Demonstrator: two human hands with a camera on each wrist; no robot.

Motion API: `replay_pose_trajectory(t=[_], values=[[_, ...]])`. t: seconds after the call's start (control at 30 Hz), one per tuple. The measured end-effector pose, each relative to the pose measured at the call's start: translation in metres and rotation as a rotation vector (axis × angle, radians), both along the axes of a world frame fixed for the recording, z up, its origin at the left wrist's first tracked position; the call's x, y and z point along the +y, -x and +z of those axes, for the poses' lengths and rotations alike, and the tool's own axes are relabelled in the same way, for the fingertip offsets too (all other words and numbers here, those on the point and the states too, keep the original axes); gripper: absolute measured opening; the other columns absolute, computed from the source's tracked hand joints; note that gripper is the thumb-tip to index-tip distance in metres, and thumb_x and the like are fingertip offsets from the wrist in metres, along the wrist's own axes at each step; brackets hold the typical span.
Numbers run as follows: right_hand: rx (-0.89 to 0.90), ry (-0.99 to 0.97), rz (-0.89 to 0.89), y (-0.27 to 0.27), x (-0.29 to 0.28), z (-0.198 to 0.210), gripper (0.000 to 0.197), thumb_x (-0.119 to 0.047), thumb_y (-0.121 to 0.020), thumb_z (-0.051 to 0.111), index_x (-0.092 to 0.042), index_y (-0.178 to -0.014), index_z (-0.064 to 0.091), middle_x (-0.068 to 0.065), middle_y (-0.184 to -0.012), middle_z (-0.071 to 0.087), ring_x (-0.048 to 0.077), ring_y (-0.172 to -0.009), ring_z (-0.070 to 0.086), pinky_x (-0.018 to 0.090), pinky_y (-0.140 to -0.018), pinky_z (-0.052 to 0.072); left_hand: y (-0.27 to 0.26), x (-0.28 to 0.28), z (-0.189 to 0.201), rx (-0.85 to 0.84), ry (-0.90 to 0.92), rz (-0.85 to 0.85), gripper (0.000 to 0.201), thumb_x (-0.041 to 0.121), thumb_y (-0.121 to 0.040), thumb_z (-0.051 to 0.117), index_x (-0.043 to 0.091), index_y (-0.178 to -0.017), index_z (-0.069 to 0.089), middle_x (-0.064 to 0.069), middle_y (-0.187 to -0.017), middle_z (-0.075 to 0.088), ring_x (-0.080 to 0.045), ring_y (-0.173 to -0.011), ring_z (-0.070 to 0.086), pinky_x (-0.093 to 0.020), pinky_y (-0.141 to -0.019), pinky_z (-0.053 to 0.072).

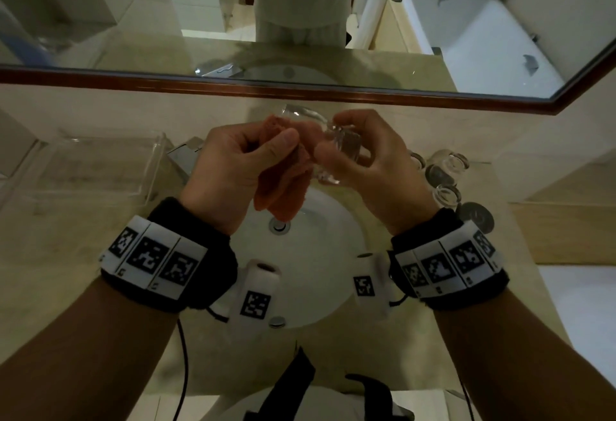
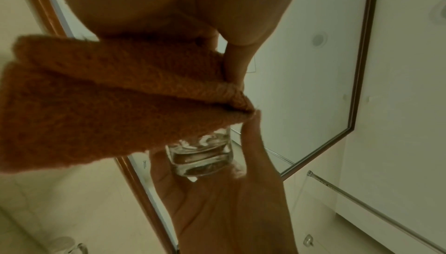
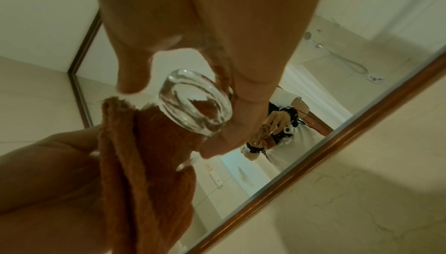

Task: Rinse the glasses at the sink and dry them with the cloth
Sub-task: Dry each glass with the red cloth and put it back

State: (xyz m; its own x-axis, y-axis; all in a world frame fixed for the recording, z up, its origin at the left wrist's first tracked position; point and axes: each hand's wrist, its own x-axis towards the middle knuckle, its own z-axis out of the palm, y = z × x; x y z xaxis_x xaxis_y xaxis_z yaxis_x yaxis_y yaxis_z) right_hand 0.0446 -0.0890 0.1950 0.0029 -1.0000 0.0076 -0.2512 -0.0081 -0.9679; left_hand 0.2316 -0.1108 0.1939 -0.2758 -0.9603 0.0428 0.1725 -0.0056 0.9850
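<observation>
Above the white sink (image 1: pixel 320 270), my right hand (image 1: pixel 363 167) grips a clear glass (image 1: pixel 336 140) by its thick base, lying on its side. My left hand (image 1: pixel 240 164) holds an orange cloth (image 1: pixel 283 184) and pushes part of it into the glass's mouth. From the left wrist view the cloth (image 2: pixel 101 101) covers the upper part of the glass (image 2: pixel 202 155). The right wrist view looks at the round glass base (image 3: pixel 195 103), with orange cloth (image 3: pixel 144 162) showing inside it and hanging below.
Several more glasses (image 1: pixel 443 174) stand on the counter right of the sink. A clear plastic tray (image 1: pixel 93 167) sits on the left of the counter. The tap (image 1: pixel 186 154) is partly hidden behind my left hand. A wood-framed mirror (image 1: pixel 300 87) runs along the wall behind.
</observation>
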Motion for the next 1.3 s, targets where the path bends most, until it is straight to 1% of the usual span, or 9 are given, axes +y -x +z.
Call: replay_pose_trajectory(t=[0.13, 0.23, 0.53, 0.63, 0.77, 0.9, 1.07, 1.17, 1.3], values=[[-0.083, -0.147, 0.045, -0.001, -0.001, 0.002, 0.059, -0.056, -0.095, 0.045, -0.004, -0.117, 0.06, 0.017, -0.092, 0.072, 0.027, -0.07, 0.073, 0.04, -0.065, 0.062, 0.002, 0.0, -0.004, 0.003, 0.001, -0.01, 0.03, 0.019, -0.091, 0.059, -0.01, -0.098, 0.066, -0.009, -0.068, 0.069, -0.018, -0.052, 0.064, -0.03, -0.054, 0.051], [-0.058, -0.017, 0.057, 0.003, -0.001, 0.001, 0.029, -0.03, -0.097, 0.063, -0.009, -0.116, 0.058, 0.009, -0.101, 0.069, 0.021, -0.077, 0.074, 0.034, -0.068, 0.063, 0.002, -0.001, -0.004, 0.011, 0.003, -0.001, 0.032, 0.021, -0.092, 0.06, -0.008, -0.104, 0.068, -0.017, -0.073, 0.069, -0.023, -0.053, 0.064, -0.03, -0.053, 0.05], [0.094, 0.228, 0.078, 0.007, 0.003, -0.003, 0.064, -0.023, -0.067, 0.093, -0.017, -0.118, 0.056, 0.0, -0.12, 0.062, 0.019, -0.1, 0.07, 0.04, -0.08, 0.063, 0.001, 0.001, -0.004, 0.045, -0.036, 0.013, 0.032, 0.022, -0.091, 0.063, -0.007, -0.102, 0.069, -0.016, -0.068, 0.066, -0.035, -0.05, 0.061, -0.034, -0.049, 0.05], [0.047, 0.053, 0.055, 0.005, 0.002, 0.001, 0.066, -0.052, -0.078, 0.078, -0.02, -0.13, 0.053, -0.002, -0.117, 0.064, 0.021, -0.096, 0.072, 0.037, -0.079, 0.063, 0.003, 0.004, 0.002, 0.026, -0.015, -0.007, 0.021, 0.024, -0.089, 0.065, 0.005, -0.085, 0.073, -0.026, -0.065, 0.06, -0.053, -0.043, 0.049, -0.041, -0.035, 0.039], [-0.068, -0.122, 0.107, 0.005, -0.001, 0.003, 0.04, -0.042, -0.098, 0.05, -0.013, -0.124, 0.059, 0.01, -0.1, 0.071, 0.026, -0.08, 0.076, 0.038, -0.067, 0.064, 0.005, 0.002, -0.003, 0.022, -0.026, 0.001, 0.032, 0.018, -0.091, 0.06, -0.013, -0.102, 0.066, -0.011, -0.065, 0.066, -0.026, -0.05, 0.062, -0.032, -0.049, 0.05], [0.044, 0.1, 0.123, 0.011, -0.002, -0.003, 0.045, -0.024, -0.084, 0.08, -0.016, -0.124, 0.061, 0.004, -0.116, 0.067, 0.02, -0.096, 0.073, 0.04, -0.08, 0.063, 0.005, 0.001, -0.005, 0.018, -0.038, -0.002, 0.032, 0.025, -0.09, 0.063, -0.006, -0.095, 0.07, -0.024, -0.069, 0.065, -0.049, -0.052, 0.056, -0.058, -0.051, 0.048], [0.033, 0.235, 0.103, 0.012, 0.001, -0.007, 0.068, -0.02, -0.065, 0.094, -0.016, -0.124, 0.06, 0.007, -0.125, 0.063, 0.019, -0.102, 0.071, 0.044, -0.084, 0.062, 0.009, 0.003, -0.002, 0.022, -0.068, -0.02, 0.036, 0.021, -0.094, 0.059, -0.01, -0.11, 0.066, -0.017, -0.071, 0.068, -0.036, -0.054, 0.065, -0.039, -0.051, 0.055], [0.059, 0.17, 0.061, 0.012, 0.001, -0.005, 0.07, -0.044, -0.073, 0.084, -0.021, -0.13, 0.054, 0.0, -0.124, 0.061, 0.014, -0.101, 0.071, 0.034, -0.081, 0.063, 0.009, 0.002, 0.0, 0.03, -0.037, -0.038, 0.032, 0.021, -0.093, 0.061, -0.009, -0.103, 0.068, -0.026, -0.069, 0.06, -0.061, -0.049, 0.047, -0.051, -0.04, 0.042], [-0.105, -0.139, 0.016, 0.011, 0.002, 0.001, 0.064, -0.061, -0.084, 0.049, -0.012, -0.124, 0.056, 0.011, -0.104, 0.071, 0.023, -0.083, 0.075, 0.037, -0.068, 0.064, 0.013, 0.002, 0.001, 0.03, -0.02, -0.047, 0.022, 0.022, -0.092, 0.062, 0.003, -0.095, 0.074, -0.024, -0.068, 0.062, -0.053, -0.05, 0.052, -0.062, -0.049, 0.044]])
